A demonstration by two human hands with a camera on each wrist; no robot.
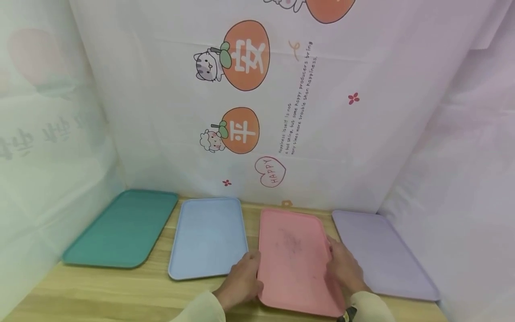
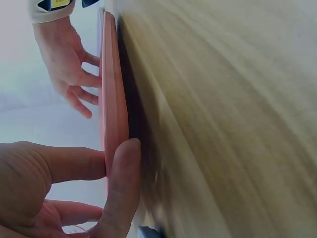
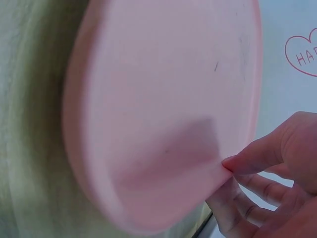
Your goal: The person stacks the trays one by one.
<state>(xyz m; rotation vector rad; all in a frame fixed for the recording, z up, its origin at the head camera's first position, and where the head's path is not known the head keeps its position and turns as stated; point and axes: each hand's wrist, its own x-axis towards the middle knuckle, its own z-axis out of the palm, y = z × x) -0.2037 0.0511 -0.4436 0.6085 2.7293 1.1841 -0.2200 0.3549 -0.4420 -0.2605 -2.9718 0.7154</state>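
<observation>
A pink tray [image 1: 293,261] with dark scuffs on its surface lies between my two hands. My left hand [image 1: 241,277] pinches its left edge; in the left wrist view one finger [image 2: 124,173] is under the rim, and a dark gap shows between tray and wood. On the opposite side my right hand [image 1: 346,268] grips the right edge. The right wrist view shows that thumb [image 3: 252,153] on the tray's upper face, with other fingers beneath the rim. A light blue tray [image 1: 209,237] lies just left of my left hand, and a lavender tray [image 1: 386,255] is beside my right.
A green tray [image 1: 120,228] sits at the far left of the wooden table [image 1: 104,293]. White cloth [image 1: 169,112] printed with cartoon fruit hangs behind the trays, and more cloth encloses both sides. A dark watch [image 1: 347,314] is on my right wrist.
</observation>
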